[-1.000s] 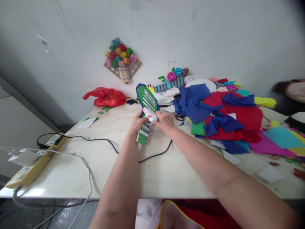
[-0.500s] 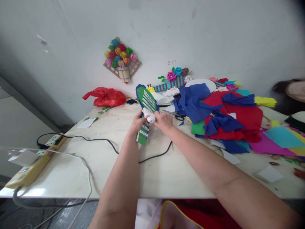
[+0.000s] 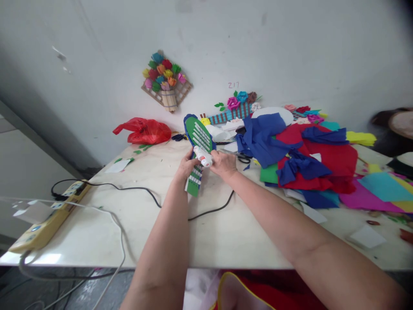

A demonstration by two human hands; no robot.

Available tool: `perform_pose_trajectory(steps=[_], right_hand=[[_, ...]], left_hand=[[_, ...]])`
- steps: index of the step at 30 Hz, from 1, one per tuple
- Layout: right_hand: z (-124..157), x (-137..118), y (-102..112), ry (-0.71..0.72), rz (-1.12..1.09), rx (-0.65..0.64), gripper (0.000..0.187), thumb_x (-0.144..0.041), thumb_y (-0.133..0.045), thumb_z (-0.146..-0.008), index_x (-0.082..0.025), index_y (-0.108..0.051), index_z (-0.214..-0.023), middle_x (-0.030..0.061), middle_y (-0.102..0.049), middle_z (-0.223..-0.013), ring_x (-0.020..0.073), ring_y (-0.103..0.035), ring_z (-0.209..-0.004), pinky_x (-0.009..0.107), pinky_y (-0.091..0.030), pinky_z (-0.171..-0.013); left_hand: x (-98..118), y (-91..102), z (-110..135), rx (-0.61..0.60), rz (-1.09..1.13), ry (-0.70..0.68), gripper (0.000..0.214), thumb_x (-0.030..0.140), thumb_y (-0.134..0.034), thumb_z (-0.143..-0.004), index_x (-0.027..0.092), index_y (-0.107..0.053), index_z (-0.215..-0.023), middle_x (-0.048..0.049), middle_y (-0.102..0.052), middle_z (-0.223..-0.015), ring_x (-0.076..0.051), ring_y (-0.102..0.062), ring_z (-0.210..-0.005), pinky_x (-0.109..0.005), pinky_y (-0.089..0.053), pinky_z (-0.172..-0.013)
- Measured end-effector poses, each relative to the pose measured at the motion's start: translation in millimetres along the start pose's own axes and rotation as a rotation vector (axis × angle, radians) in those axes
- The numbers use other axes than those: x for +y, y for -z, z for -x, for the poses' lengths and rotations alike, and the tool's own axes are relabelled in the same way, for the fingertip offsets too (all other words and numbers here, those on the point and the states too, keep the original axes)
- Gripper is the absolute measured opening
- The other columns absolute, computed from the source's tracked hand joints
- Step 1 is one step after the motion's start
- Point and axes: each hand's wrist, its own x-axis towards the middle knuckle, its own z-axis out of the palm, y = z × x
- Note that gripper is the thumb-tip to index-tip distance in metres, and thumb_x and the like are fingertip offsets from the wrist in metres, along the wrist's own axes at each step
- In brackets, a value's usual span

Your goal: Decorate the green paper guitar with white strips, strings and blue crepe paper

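Note:
A green paper craft piece with a blue ruffled edge and white strips stands tilted above the table. Its long narrow lower part carries rows of short white pieces. My left hand is closed on the side of this narrow part. A white glue gun with orange marks lies across the front of the craft piece, and my right hand grips it from the right. The gun's nozzle points toward the craft piece, but where the tip meets it I cannot make out. My right fingertips are partly hidden behind the gun.
A black cord crosses the table from a yellow power strip. Scissors lie right of my hands, beside piled blue, red and green sheets. A red plastic bag sits at the back left.
The glue gun has shifted slightly to the right and turned a little, along with my right hand. My left hand and the craft piece have hardly moved.

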Motion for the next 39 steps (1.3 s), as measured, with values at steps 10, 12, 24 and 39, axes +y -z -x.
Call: perform_pose_trajectory(steps=[10,12,24,39], right_hand=[[-0.8,0.7,-2.4,0.010,-0.003,0.001,0.026,-0.034,-0.041,-0.078,-0.019,-0.058,-0.091,0.0089,-0.065,-0.085,0.0195,-0.058,-0.070,0.025,-0.026,-0.056],[-0.8,1.2,-3.1,0.013,0.002,0.003,0.027,-0.035,-0.041,-0.078,-0.019,-0.058,-0.092,0.0082,-0.065,-0.085,0.0193,-0.058,-0.070,0.025,-0.025,-0.055],[-2.5,0.7,-3.8,-0.001,0.000,0.002,0.025,-0.031,-0.040,-0.079,-0.020,-0.058,-0.092,0.0072,-0.066,-0.086,0.0183,-0.058,-0.071,0.025,-0.027,-0.057],[-1.9,-4.9,2.9,-0.020,0.000,-0.060,0.025,-0.031,-0.041,-0.079,-0.020,-0.057,-0.095,0.0079,-0.066,-0.087,0.0201,-0.060,-0.076,0.026,-0.032,-0.060]], left_hand=[[-4.7,0.8,-3.1,-0.042,0.062,-0.037,0.079,0.009,-0.057,-0.054,0.018,-0.041,-0.130,-0.0004,-0.062,-0.074,-0.011,-0.054,-0.049,-0.025,-0.048,-0.050],[-4.4,1.1,-3.5,-0.040,0.053,-0.030,0.081,0.008,-0.056,-0.054,0.019,-0.038,-0.132,0.0002,-0.062,-0.072,-0.011,-0.053,-0.048,-0.026,-0.048,-0.050],[-2.0,0.2,-1.6,-0.053,0.027,-0.032,0.077,0.009,-0.056,-0.054,0.016,-0.041,-0.129,0.0007,-0.061,-0.066,-0.013,-0.054,-0.047,-0.026,-0.047,-0.050],[-2.2,-0.9,-2.5,-0.028,0.051,-0.030,0.077,0.007,-0.055,-0.052,0.015,-0.043,-0.128,0.0002,-0.062,-0.070,-0.012,-0.053,-0.050,-0.024,-0.046,-0.050]])
